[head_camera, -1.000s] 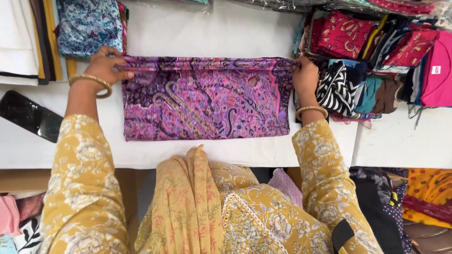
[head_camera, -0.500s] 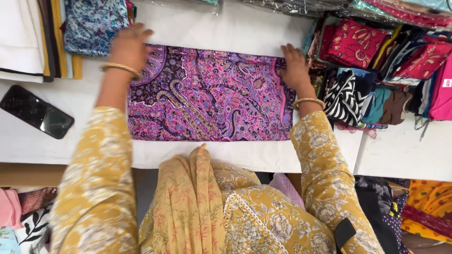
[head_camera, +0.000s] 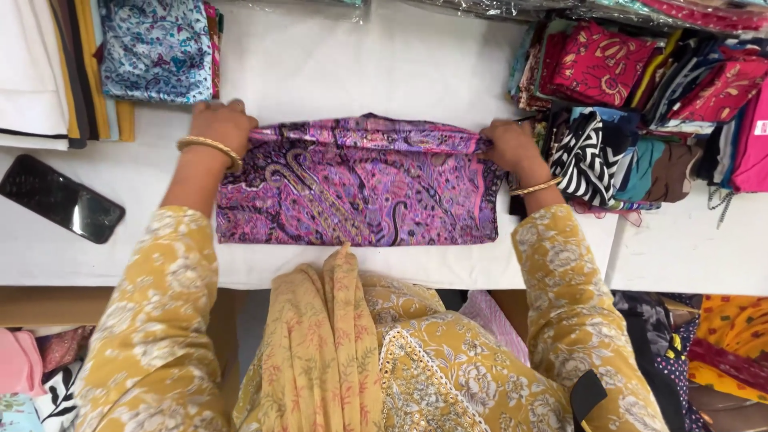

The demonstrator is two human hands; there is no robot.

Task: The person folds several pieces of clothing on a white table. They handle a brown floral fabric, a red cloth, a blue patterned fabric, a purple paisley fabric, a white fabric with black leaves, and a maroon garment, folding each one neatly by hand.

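Note:
A purple paisley cloth (head_camera: 352, 188) lies folded on the white counter (head_camera: 360, 64) in front of me. My left hand (head_camera: 220, 124) grips its far left corner, and my right hand (head_camera: 512, 144) grips its far right corner. The far edge of the cloth is lifted and rolled slightly toward me between the two hands. Both wrists wear gold bangles, and my sleeves are yellow with a flower print.
A black phone (head_camera: 60, 198) lies at the left of the counter. A blue patterned cloth stack (head_camera: 156, 48) and white folded cloths (head_camera: 32, 72) sit at the far left. Piles of red, striped and teal fabrics (head_camera: 640, 104) crowd the right side.
Half a second ago my hands pressed flat on the cloth's far corners. Now both pinch the far edge and have drawn it toward me, making the cloth narrower.

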